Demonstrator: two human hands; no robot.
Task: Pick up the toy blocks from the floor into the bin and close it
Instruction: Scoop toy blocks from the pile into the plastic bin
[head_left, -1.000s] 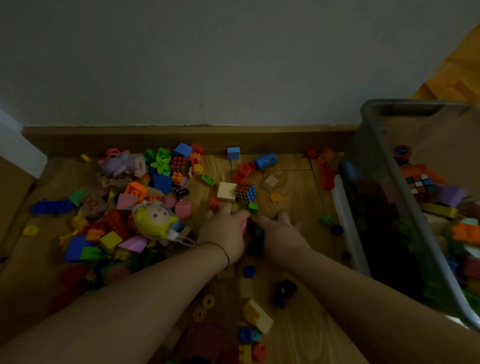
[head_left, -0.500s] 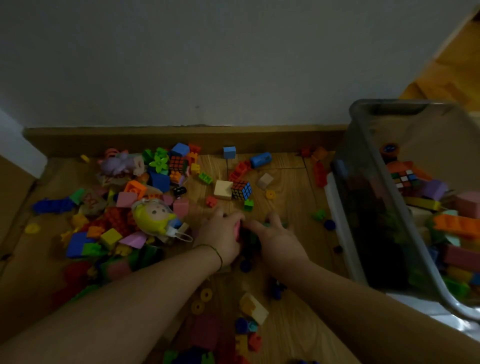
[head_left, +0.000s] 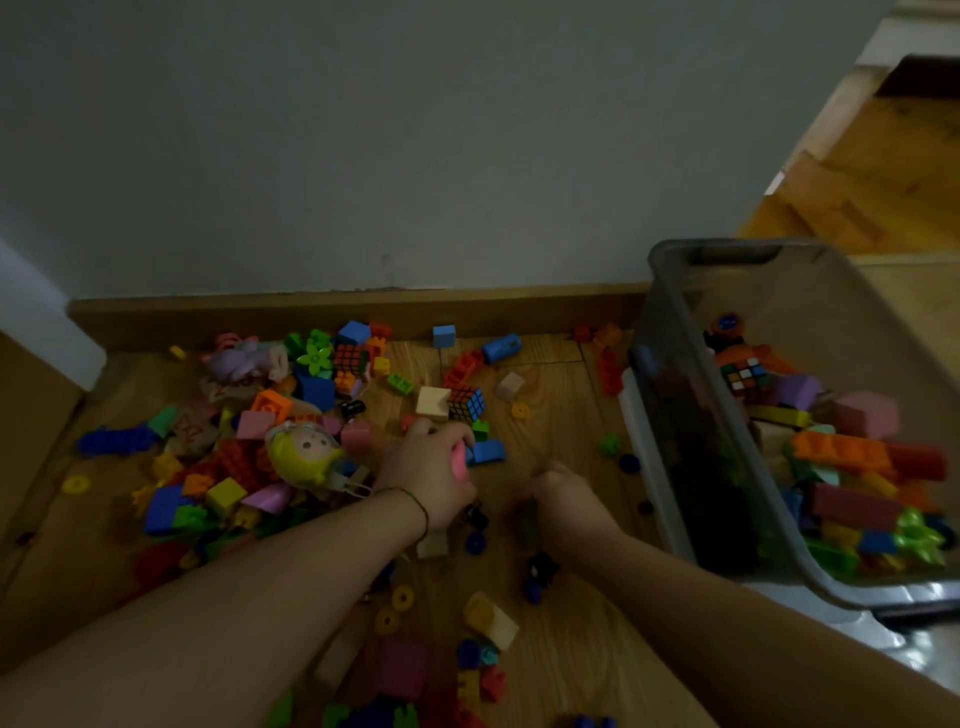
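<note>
Many coloured toy blocks (head_left: 270, 415) lie scattered over the wooden floor, thickest at the left. A grey see-through bin (head_left: 691, 467) stands at the right, partly filled with blocks. My left hand (head_left: 431, 467) is low over the floor in the middle and grips a pink block (head_left: 460, 462). A blue block (head_left: 485, 451) lies just beyond its fingers. My right hand (head_left: 563, 493) is close beside it, fingers curled round dark pieces (head_left: 524, 519) that are blurred. The bin's lid is not in sight.
A yellow-haired doll head (head_left: 306, 457) lies left of my left hand. Two small puzzle cubes (head_left: 466, 402) and a beige cube (head_left: 432, 402) sit beyond the hands. A skirting board and wall (head_left: 363, 312) close off the far side. More blocks (head_left: 488, 618) lie near my forearms.
Both hands have drawn back toward me and slightly apart, each closed on pieces. A blue block now shows beyond my left hand. The view has swung so more of the bin shows.
</note>
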